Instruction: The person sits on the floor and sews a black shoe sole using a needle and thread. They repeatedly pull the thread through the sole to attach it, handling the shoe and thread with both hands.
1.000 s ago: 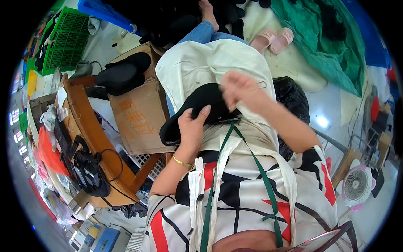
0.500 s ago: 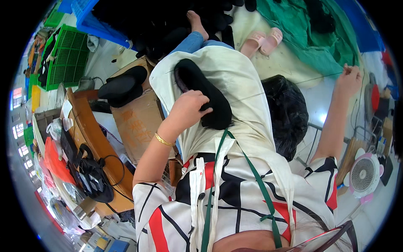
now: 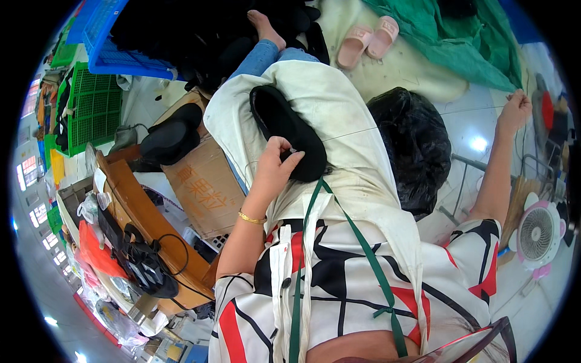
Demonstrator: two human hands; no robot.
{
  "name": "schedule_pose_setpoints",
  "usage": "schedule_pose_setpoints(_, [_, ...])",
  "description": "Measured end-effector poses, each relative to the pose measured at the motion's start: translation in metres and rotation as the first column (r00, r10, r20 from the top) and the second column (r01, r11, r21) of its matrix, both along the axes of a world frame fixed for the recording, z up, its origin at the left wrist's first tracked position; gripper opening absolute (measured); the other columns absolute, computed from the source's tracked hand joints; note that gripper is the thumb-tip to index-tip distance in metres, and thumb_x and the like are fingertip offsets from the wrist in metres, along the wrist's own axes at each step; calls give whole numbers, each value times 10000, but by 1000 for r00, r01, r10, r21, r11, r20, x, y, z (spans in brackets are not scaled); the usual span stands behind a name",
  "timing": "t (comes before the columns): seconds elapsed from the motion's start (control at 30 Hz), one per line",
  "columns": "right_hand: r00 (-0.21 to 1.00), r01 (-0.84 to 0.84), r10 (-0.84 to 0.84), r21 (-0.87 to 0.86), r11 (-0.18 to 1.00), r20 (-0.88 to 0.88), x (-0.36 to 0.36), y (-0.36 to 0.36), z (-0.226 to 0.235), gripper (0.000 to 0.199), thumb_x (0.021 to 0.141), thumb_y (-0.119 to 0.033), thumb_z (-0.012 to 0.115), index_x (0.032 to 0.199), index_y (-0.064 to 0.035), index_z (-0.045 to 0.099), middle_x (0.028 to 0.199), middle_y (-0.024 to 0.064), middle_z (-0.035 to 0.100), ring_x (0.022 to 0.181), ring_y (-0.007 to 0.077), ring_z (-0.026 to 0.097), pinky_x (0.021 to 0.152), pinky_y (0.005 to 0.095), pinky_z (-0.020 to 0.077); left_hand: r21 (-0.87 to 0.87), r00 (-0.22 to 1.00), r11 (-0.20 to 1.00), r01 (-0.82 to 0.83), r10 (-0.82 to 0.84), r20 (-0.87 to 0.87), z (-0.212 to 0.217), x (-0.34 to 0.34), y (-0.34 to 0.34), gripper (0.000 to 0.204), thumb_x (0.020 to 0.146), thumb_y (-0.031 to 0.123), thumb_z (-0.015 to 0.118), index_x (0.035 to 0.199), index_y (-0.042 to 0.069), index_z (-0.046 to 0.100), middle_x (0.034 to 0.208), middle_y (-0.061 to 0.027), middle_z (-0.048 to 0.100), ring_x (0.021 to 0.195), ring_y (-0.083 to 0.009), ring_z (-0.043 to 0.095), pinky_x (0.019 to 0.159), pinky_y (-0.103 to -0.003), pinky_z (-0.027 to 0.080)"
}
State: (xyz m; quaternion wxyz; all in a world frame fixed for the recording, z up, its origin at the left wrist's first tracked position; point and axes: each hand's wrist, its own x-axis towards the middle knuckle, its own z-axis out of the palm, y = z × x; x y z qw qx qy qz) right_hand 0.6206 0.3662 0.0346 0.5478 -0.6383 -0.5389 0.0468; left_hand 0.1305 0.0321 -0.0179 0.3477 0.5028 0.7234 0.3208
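Note:
A black cloth shoe point(image 3: 305, 143) lies tilted on my lap, over a cream apron point(image 3: 357, 136), its opening facing up and toward the far left. My left hand point(image 3: 276, 169) grips the near edge of the shoe with thumb and fingers pressed together. Out to the far right, my right hand point(image 3: 515, 113) is raised with its fingers pinched. A thin dark thread point(image 3: 466, 111) stretches taut from the shoe across to that hand. Whether a needle is also between the right fingers is too small to make out.
Right of my lap stands a black plastic bag point(image 3: 411, 154); pink slides point(image 3: 369, 43) lie beyond it. Black shoes point(image 3: 173, 136) rest on a cardboard box point(image 3: 203, 190) at left, near a wooden table point(image 3: 154, 248). A blue crate point(image 3: 100, 51) and a fan point(image 3: 538, 235) stand farther out.
My right hand has moved slightly outward to the right. My left hand's thumb has shifted on the shoe's edge, and the shoe has turned a little.

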Motion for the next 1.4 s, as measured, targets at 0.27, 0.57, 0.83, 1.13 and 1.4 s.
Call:
schedule_pose_setpoints(0.27, [790, -546, 374, -281, 789, -485, -127, -73, -56, 220, 966, -184, 595, 1122, -29, 609, 853, 62, 661, 775, 129, 627, 748, 274, 509, -251, 869, 945, -209, 297, 396, 17, 5, -5, 196, 931, 191, 637, 1003, 11, 614, 790, -33, 628, 598, -70, 552, 515, -205, 456])
schedule_pose_setpoints(0.57, [278, -891, 742, -452, -37, -609, -305, -229, -41, 162, 923, -130, 596, 1059, -67, 657, 744, 27, 645, 616, 136, 603, 576, 263, 474, -469, 388, 831, -299, 555, 736, -2, -4, -12, 172, 947, 193, 615, 936, 25, 651, 751, -70, 684, 498, -92, 567, 411, -201, 435])
schedule_pose_setpoints(0.83, [244, -859, 920, -510, 58, -307, -322, -237, -46, 128, 863, -151, 594, 949, -82, 658, 772, 162, 656, 699, 360, 642, 611, 420, 511, -465, 357, 825, -322, 561, 747, -1, 0, -12, 164, 942, 181, 623, 945, 21, 657, 764, -80, 693, 498, -85, 569, 417, -190, 440])
schedule_pose_setpoints(1.13, [240, -858, 931, -508, 70, -276, -324, -238, -47, 117, 857, -141, 589, 930, -77, 653, 766, 163, 655, 694, 362, 641, 605, 434, 506, -458, 345, 829, -320, 553, 759, -2, 0, -12, 143, 942, 171, 625, 948, 35, 667, 773, -79, 698, 504, -79, 573, 420, -187, 436])
schedule_pose_setpoints(1.4, [243, -852, 925, -521, 58, -293, -325, -237, -48, 133, 859, -139, 581, 947, -68, 651, 780, 168, 658, 703, 369, 641, 612, 431, 507, -386, 465, 852, -353, 518, 718, -2, 6, -14, 167, 953, 198, 616, 974, 38, 657, 793, -52, 679, 546, -64, 551, 455, -193, 438])
